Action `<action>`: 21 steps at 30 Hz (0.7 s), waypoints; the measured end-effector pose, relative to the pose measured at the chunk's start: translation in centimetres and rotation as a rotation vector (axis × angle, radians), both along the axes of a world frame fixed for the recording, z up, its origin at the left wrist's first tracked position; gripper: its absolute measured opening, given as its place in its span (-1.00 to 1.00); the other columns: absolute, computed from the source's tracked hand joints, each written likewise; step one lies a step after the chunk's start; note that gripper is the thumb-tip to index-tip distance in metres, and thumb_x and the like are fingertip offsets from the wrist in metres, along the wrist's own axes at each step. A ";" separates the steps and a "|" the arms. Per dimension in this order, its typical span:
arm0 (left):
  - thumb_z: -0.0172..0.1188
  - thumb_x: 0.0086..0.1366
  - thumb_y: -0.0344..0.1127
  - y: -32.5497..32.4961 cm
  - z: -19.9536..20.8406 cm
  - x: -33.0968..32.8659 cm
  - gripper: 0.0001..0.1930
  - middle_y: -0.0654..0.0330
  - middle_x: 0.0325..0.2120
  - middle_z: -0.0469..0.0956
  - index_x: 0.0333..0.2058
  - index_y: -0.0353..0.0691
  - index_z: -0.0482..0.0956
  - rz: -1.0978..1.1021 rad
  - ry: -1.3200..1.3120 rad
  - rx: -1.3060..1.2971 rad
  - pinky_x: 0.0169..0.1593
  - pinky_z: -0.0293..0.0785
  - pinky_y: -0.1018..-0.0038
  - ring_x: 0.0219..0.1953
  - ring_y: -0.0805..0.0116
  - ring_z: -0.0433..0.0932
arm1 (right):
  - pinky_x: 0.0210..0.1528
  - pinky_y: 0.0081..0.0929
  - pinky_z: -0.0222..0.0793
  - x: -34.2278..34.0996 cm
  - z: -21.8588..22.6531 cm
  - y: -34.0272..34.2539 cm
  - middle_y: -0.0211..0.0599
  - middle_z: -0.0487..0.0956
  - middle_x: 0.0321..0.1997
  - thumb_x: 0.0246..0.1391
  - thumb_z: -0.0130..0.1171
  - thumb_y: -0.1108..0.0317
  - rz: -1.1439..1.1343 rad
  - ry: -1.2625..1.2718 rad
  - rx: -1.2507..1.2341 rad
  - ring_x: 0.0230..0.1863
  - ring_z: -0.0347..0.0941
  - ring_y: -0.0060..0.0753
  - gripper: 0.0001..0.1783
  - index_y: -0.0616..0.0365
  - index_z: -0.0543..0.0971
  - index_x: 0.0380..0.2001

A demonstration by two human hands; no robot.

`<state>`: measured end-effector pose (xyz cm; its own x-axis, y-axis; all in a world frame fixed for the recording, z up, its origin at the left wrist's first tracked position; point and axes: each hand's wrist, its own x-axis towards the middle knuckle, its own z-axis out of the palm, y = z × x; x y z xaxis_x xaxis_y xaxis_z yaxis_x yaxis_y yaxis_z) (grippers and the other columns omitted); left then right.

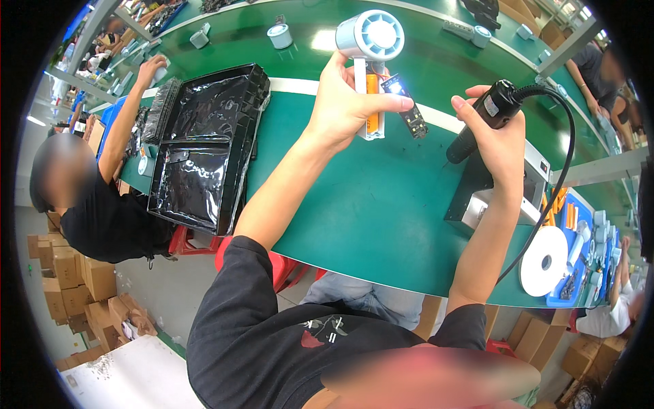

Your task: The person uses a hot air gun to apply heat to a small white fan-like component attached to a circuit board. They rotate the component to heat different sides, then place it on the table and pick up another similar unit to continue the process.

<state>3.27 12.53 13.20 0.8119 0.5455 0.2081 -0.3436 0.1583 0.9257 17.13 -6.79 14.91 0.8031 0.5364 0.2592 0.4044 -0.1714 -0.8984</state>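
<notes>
My left hand (340,105) grips a handheld fan (376,37) by its open handle, with the round light-blue head upward. Inside the handle sits an orange battery (372,102). A small dark circuit board (409,109) with a bright light on it juts out beside the handle, and my left thumb lies against it. To the right, my right hand (501,140) is wrapped round a black electric screwdriver (496,105), its tip angled down to the left, apart from the fan. A black coiled cable (569,136) runs from its top.
A black plastic-lined tray (197,184) stands left on the green table (354,204). At right are a metal-and-black device (477,198), a white reel (543,261) and a blue bin (579,266) of fan parts. More fan heads (279,36) lie beyond. A co-worker (102,198) reaches in at left.
</notes>
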 end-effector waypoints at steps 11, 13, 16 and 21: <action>0.56 -0.13 -0.67 0.2 -0.4 0.2 -0.14 0.16 -0.23 0.51 0.14 -0.34 0.25 -0.023 -0.018 0.012 -0.12 0.66 0.38 -0.24 0.38 0.64 | -0.19 -0.54 0.45 -0.1 0.4 -0.1 -0.35 0.66 -0.37 0.01 0.52 0.21 0.004 0.017 -0.046 -0.29 0.60 -0.52 -0.59 0.23 0.64 -0.17; 0.58 -0.17 -0.64 -0.1 0.2 0.0 -0.15 0.16 -0.21 0.49 0.11 -0.30 0.28 -0.032 -0.009 -0.017 -0.12 0.67 0.36 -0.21 0.37 0.61 | -0.19 -0.54 0.45 -0.1 0.4 -0.1 -0.36 0.66 -0.37 0.01 0.52 0.20 0.001 0.016 -0.049 -0.29 0.60 -0.53 -0.59 0.23 0.64 -0.17; 0.61 -0.18 -0.60 -0.1 0.2 -0.1 -0.14 0.17 -0.22 0.50 0.11 -0.30 0.28 -0.021 0.000 -0.021 -0.09 0.65 0.36 -0.20 0.39 0.60 | -0.32 -0.60 0.39 -0.2 0.2 0.0 -0.48 0.60 -0.47 -0.01 0.57 0.14 0.003 -0.005 0.000 -0.43 0.49 -0.65 -0.58 0.20 0.63 -0.25; 0.60 -0.16 -0.63 0.2 -0.5 0.0 -0.17 0.17 -0.24 0.51 0.08 -0.32 0.28 0.001 -0.013 0.096 -0.12 0.66 0.39 -0.23 0.39 0.62 | -0.33 -0.61 0.38 0.0 0.0 0.2 -0.48 0.60 -0.48 -0.01 0.57 0.14 0.006 -0.004 0.001 -0.43 0.48 -0.66 -0.58 0.20 0.64 -0.25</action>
